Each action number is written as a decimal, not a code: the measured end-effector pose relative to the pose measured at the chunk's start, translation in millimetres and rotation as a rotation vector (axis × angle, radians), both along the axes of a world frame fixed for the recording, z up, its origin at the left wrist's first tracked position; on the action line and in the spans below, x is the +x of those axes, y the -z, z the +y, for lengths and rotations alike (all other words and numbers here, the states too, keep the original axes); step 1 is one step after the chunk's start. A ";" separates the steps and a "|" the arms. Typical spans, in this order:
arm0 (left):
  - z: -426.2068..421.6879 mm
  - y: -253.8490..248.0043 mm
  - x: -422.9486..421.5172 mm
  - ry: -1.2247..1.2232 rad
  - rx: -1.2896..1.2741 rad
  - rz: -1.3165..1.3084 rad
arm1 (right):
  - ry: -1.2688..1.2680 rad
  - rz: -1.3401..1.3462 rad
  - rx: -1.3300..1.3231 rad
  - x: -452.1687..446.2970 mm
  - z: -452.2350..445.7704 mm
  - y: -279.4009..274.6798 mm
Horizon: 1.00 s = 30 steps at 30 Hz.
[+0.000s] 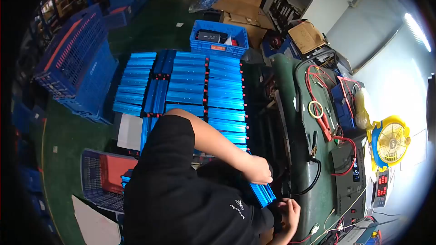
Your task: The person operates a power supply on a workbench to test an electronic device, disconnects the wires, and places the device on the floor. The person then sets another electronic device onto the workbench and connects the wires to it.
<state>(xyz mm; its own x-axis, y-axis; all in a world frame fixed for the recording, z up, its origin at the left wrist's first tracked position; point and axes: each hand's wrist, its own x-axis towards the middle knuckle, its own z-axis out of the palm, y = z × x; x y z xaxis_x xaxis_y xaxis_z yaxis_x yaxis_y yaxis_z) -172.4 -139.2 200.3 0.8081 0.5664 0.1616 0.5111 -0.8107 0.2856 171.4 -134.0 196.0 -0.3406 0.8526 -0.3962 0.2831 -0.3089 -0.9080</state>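
Note:
My left hand [256, 170] grips a blue ribbed metal case [263, 195], closed over its upper part. This case tilts down toward the green bench, and some of it is hidden by the hand and the black shirt. Close to its lower end is my right hand [289, 213], its fingers curled; whatever lies between them is too small or hidden to make out. Beyond my left arm lie rows of similar blue cases [186, 79], many with red parts at their ends.
The green bench [313, 172] carries red clamp leads [323, 127], a roll of tape [315, 109], a metering unit [349, 177] and a yellow-blue fan [390, 140]. Blue crates [75, 63] stack at left; another blue crate [218, 47] stands behind the rows. A basket [93, 177] sits lower left.

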 end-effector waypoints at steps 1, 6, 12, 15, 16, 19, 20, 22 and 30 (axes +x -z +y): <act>1.0 -8.6 -0.5 0.059 -0.047 0.122 | 0.011 0.079 0.017 15.7 4.0 47.1; -13.7 -49.2 -45.7 0.005 -0.217 0.315 | 0.665 0.474 -0.224 90.4 18.4 304.2; -83.6 -115.3 -202.1 -0.651 -0.304 0.271 | 0.421 0.160 -0.001 137.3 14.2 312.2; -159.7 -128.9 -258.4 -1.115 -0.274 0.236 | 0.378 0.264 -0.136 83.7 29.0 276.0; -182.3 -127.9 -279.2 -1.191 -0.221 0.329 | 0.372 0.285 -0.051 75.9 31.6 283.5; -244.4 -112.3 -347.6 -1.327 -0.161 0.606 | 0.176 -0.146 0.418 72.2 27.3 283.2; -275.2 -92.1 -379.0 -1.342 -0.197 0.659 | 0.181 -0.196 0.277 66.7 27.9 265.5; -305.1 -78.8 -410.3 -1.493 -0.449 0.683 | 0.295 -0.081 0.044 57.8 23.2 243.7; -459.7 2.1 -425.7 -1.407 -0.793 0.771 | 0.421 0.138 -0.044 70.9 26.3 276.1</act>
